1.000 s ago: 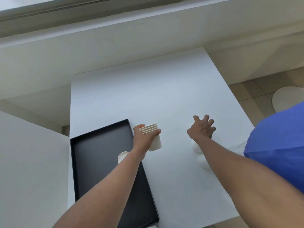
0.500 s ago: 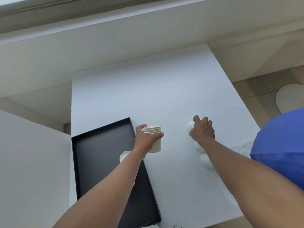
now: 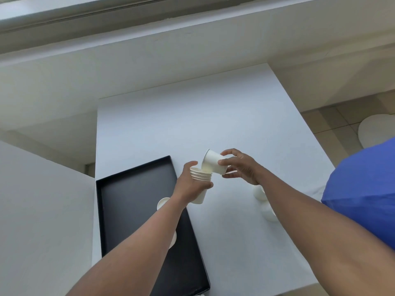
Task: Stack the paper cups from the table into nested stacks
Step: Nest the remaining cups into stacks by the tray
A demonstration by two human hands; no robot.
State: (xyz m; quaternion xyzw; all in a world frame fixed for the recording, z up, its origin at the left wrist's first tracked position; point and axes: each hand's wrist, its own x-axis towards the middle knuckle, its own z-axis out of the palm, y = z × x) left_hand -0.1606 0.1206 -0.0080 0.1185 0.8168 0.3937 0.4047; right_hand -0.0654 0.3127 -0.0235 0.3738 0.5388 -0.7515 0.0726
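My left hand [image 3: 190, 185] grips a nested stack of white paper cups [image 3: 200, 178], mouths up, above the table by the tray's right edge. Just right of it, my right hand [image 3: 240, 167] pinches a single white cup [image 3: 213, 162], tilted on its side with its mouth toward the stack's top rim. Two more white cups [image 3: 258, 192] [image 3: 268, 211] stand on the white table [image 3: 213, 116], partly hidden by my right forearm. Another cup [image 3: 162, 202] sits in the black tray, half behind my left forearm.
A black rectangular tray [image 3: 132, 189] lies on the table's left side. A pale wall and ledge rise behind the table. Tiled floor and a round white seat [image 3: 376, 131] show at right. My blue clothing [image 3: 363, 189] fills the right edge.
My right hand took a cup off the table, lifted it and carried it left to the stack. The left hand kept holding the stack and rose slightly.
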